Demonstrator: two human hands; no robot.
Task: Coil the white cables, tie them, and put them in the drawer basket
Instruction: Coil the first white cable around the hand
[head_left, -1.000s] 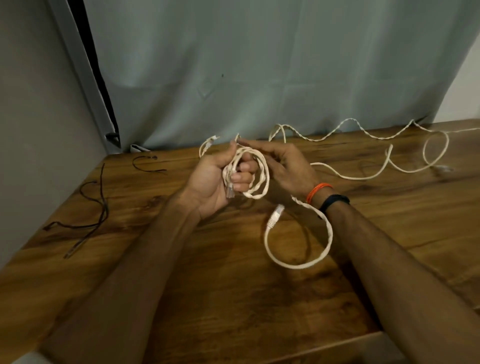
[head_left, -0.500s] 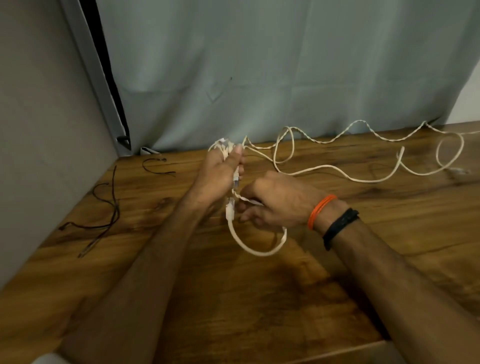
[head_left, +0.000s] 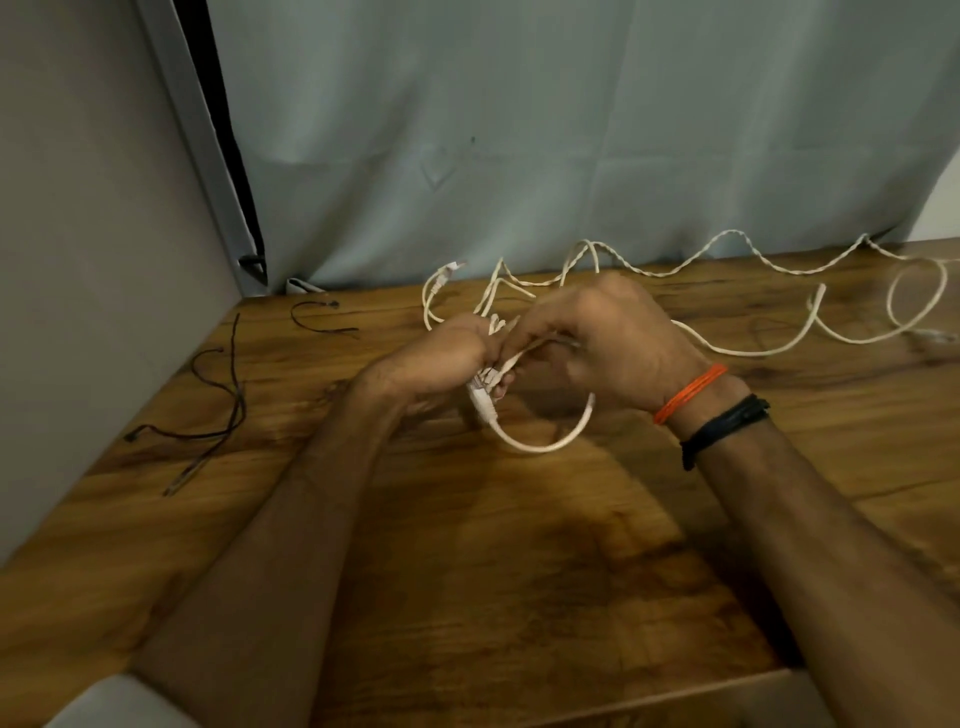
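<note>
- Left hand (head_left: 441, 358) is gripping the small white cable coil (head_left: 485, 384) above the wooden table (head_left: 467, 571).
- Right hand (head_left: 597, 348) is pinching the loose tail (head_left: 545, 441) — I'd be wrapping it snug around the bundle.

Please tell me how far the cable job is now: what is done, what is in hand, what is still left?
Done: nothing looks finished. In hand: the left hand grips a small white coil while the right hand works the loose end loop around it. Left: the long white cable lies uncoiled on the table; no drawer basket is in view.
</note>
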